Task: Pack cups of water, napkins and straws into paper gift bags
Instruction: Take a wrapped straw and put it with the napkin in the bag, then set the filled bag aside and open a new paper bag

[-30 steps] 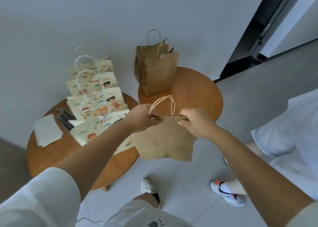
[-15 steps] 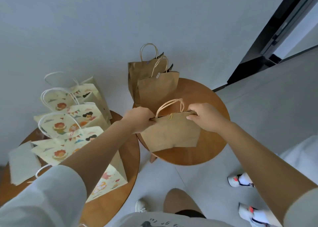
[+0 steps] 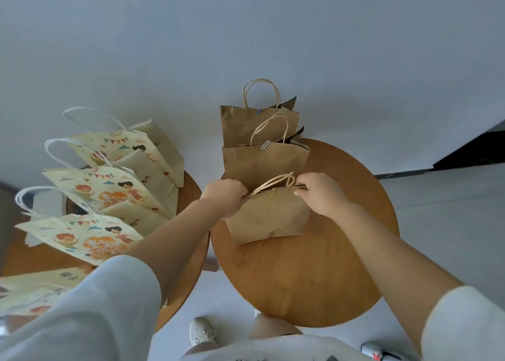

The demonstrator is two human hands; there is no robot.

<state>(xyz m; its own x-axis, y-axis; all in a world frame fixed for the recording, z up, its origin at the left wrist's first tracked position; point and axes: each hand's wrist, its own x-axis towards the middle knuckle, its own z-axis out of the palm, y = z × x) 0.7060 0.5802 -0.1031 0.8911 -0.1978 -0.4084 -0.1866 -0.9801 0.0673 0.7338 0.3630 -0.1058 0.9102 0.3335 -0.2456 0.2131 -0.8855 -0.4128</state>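
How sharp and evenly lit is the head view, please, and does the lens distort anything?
Head view: soft, even light, no glare; the brown bag gripped by left hand and right hand is fairly sharp; the printed bags at far left are blurred; wide-angle distortion stretches the left sleeve.

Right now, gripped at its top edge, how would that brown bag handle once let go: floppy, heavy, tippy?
Probably light: the brown bag shows no sag between the left hand and right hand. Fairly stiff, since its face shows only slight creases. Likely stable set down: two similar bags stand upright on the table behind it.
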